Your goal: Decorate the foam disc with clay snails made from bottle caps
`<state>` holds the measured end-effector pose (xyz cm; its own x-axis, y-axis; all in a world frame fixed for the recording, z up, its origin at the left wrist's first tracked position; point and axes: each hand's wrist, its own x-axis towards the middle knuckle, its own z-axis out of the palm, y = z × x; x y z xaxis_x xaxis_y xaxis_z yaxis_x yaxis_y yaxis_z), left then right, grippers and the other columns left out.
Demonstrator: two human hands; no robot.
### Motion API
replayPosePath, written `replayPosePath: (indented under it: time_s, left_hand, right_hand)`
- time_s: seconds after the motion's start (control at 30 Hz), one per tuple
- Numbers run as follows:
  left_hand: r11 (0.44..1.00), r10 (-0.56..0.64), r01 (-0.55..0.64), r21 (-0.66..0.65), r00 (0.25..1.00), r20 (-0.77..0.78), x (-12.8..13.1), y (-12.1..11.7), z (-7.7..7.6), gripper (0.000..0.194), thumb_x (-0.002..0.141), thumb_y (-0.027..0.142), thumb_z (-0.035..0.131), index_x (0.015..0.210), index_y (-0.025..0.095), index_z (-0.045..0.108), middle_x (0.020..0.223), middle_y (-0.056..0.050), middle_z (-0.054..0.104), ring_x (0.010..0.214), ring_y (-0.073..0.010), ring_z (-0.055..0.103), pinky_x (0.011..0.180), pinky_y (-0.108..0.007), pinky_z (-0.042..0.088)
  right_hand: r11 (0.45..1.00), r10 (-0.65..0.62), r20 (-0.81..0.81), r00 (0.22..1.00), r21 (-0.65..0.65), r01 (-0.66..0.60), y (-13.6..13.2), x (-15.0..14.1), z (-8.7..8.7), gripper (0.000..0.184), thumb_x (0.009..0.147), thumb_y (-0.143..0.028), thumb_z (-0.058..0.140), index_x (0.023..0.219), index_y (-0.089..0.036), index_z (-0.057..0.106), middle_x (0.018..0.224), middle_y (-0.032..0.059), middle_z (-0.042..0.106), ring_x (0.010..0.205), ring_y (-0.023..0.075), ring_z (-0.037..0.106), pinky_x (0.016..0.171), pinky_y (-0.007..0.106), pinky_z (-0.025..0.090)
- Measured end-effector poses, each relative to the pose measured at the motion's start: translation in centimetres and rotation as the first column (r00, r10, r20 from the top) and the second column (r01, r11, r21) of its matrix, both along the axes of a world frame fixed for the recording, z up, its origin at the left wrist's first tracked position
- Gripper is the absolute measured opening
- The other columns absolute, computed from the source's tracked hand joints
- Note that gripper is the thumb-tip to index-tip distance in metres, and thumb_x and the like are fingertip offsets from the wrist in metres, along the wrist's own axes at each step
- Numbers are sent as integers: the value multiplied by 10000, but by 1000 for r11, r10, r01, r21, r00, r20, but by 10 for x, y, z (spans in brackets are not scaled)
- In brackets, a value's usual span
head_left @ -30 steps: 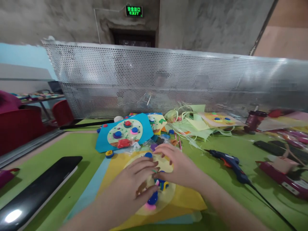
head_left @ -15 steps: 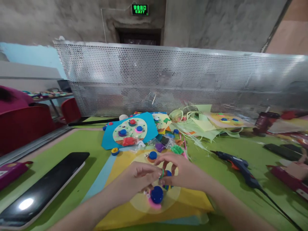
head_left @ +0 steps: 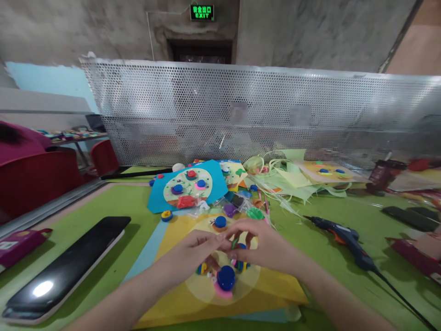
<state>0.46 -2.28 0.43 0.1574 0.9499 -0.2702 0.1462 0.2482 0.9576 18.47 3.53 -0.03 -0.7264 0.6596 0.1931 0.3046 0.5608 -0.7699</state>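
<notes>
The left hand (head_left: 196, 248) and right hand (head_left: 263, 243) met above the pale oval of the yellow card (head_left: 172, 271), whereas a second earlier they were spread apart over it. Left thumb and forefinger were nearly together; the right fingers curved, with thumb and forefinger slightly apart. A green bit (head_left: 234, 243) showed between the hands (which one had hold of it, I couldn't tell).

The near blue cap (head_left: 226, 278), partly covered a second before, stood in plain sight on the card, just below the left fingertips. A yellow-and-blue piece (head_left: 201, 268) had come into view beside them. Beyond the right hand, the green packet (head_left: 255, 213), hidden earlier, was showing too.
</notes>
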Motion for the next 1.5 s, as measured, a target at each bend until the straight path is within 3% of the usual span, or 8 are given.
replayPosePath:
  time_s: [0.17,0.3,0.5,0.73,1.03,1.23,1.37,1.5]
  left_hand:
    - [985,-148,156,75,983,-105,-1,2,3,465,668,613,596,641,149,615,555,25,533,519,-101,498,516,-227,323]
    - [975,-178,194,110,974,-139,-3,3,-3,400,697,549,608,657,152,642,549,22,545,515,-99,469,522,-231,337]
    - [966,-173,196,168,975,-141,-6,5,-10,388,727,527,602,640,152,651,535,15,553,507,-102,475,512,-231,346]
    - [990,-106,112,87,992,-71,-9,8,2,401,674,545,647,728,149,676,621,-8,658,529,-114,560,570,-250,431]
    - [991,-119,124,43,988,-103,-10,10,5,399,723,531,610,737,137,673,584,-11,659,520,-108,568,519,-223,348]
    - [995,-59,63,78,997,-56,-15,12,3,359,706,496,661,783,147,692,777,-36,685,615,-109,553,590,-235,425]
    - [994,-66,68,81,997,-32,-16,11,3,358,704,496,668,780,148,697,771,-35,673,635,-116,548,603,-243,440]
    - [994,-75,79,75,996,-49,-15,11,3,378,696,514,664,789,149,697,759,-35,670,613,-111,544,607,-248,448]
  right_hand:
    - [999,-34,2,999,14,34,0,1,0,214,707,-179,670,920,-198,666,910,19,671,765,126,602,589,207,437]
    - [997,-24,-4,1000,73,24,0,0,-3,226,683,-217,720,902,-198,670,891,7,676,768,123,594,616,208,426]
    - [987,-26,1,1000,161,25,-4,0,-2,228,676,-278,753,875,-199,673,848,0,681,753,128,590,632,222,415]
    - [991,-35,-55,998,124,41,-1,1,-1,120,811,-275,622,861,-185,685,797,24,682,678,120,593,569,215,426]
    - [982,-92,-24,996,166,94,1,-1,-2,65,793,-225,623,802,-196,681,760,14,684,631,117,563,557,223,416]
    - [994,-82,-53,995,75,86,-1,-2,-3,157,784,-283,633,908,-197,674,848,29,682,647,117,585,557,225,442]
    - [994,-103,-57,993,15,104,-2,-1,1,145,781,-281,628,878,-194,691,817,29,688,665,123,592,536,216,433]
    - [990,-128,-83,988,44,132,-2,0,5,99,777,-265,629,803,-196,695,761,15,689,656,122,587,527,210,425]
